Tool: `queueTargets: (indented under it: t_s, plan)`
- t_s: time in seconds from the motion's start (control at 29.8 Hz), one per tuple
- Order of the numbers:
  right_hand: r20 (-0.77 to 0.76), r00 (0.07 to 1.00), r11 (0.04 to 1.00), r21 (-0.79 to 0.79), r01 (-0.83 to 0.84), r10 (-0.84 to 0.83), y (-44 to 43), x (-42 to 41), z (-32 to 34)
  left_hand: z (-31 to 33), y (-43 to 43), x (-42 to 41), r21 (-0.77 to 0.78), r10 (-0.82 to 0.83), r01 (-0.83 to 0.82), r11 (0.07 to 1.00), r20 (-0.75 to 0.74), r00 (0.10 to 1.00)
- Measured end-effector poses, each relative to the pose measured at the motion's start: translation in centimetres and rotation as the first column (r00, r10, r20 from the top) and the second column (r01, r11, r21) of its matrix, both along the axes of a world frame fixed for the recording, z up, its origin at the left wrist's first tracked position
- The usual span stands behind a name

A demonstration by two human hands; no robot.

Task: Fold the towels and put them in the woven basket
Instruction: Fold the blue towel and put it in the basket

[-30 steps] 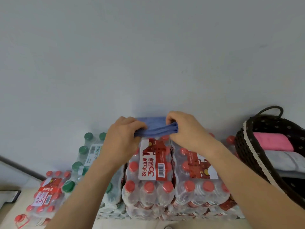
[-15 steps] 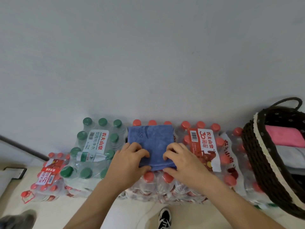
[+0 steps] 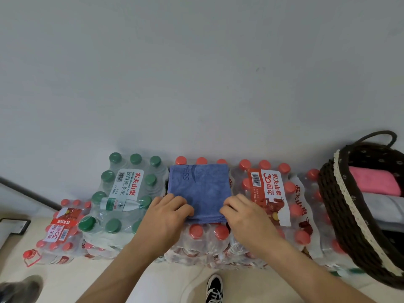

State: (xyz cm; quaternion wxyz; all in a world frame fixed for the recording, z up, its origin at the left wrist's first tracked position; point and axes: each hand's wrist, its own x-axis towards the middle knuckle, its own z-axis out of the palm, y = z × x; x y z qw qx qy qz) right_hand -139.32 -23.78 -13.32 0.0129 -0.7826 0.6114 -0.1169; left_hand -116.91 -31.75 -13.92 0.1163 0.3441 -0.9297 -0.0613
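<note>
Blue towel [image 3: 201, 189]: folded into a flat square; lying on top of a pack of red-capped bottles [image 3: 205, 235]; far edge toward the wall [image 3: 196, 73]; pale lettering near its far left corner
Left hand [image 3: 166, 217]: on the towel's near left corner; fingers curled, gripping the cloth there; thumb lying on top
Right hand [image 3: 247, 217]: on the near right corner; fingers curled likewise, clamped on the cloth's edge
Woven basket [image 3: 332, 204]: dark, with a pale lace band along the rim and a loop handle; at the far right, well apart from the blue towel; resting on more bottle packs
Pink towel [image 3: 371, 180]: folded; inside the basket, toward its far side
Grey towel [image 3: 384, 204]: folded; inside the basket, just beside the pink one, on its near side
Green-capped pack [image 3: 124, 189]: just left of the pack under the towel, touching it
Shoe [image 3: 214, 288]: black and white; on the pale floor at the bottom edge
</note>
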Motion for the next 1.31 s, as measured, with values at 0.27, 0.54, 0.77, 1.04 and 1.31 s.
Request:
queueTargets:
  t_s: [0.27, 0.54, 0.77, 1.04, 1.31]
  plan:
    - [-0.096, 0.995, 1.0, -0.004, 0.004, -0.005, 0.8, 1.0, -0.2, 0.9, 0.7, -1.1, -0.014, -0.02, 0.022, 1.0, 0.129, 0.991]
    - [-0.23, 0.969, 0.993, -0.049, -0.104, 0.09, -0.9, 1.6, 0.3, 0.4, -0.1, -2.8, -0.179, 0.03, 0.008, 0.984, 0.204, 0.978]
    - [-0.271, 0.959, 0.981, -0.191, 0.035, -0.087, -1.9, 2.7, -0.7, 0.8, -1.0, -4.5, -0.072, 0.208, -0.198, 0.978, 0.187, 0.96]
    - [-0.142, 0.981, 0.956, -0.243, -0.163, 0.131, -0.3, 1.6, -1.7, 5.2, -0.4, -2.0, 0.439, -0.051, -0.017, 0.898, 0.142, 0.989]
    - [-0.11, 0.962, 0.944, -0.197, -0.266, 0.248, 0.2, 0.7, -1.3, -1.6, -0.9, -3.0, 0.12, -0.047, 0.02, 0.993, 0.223, 0.974]
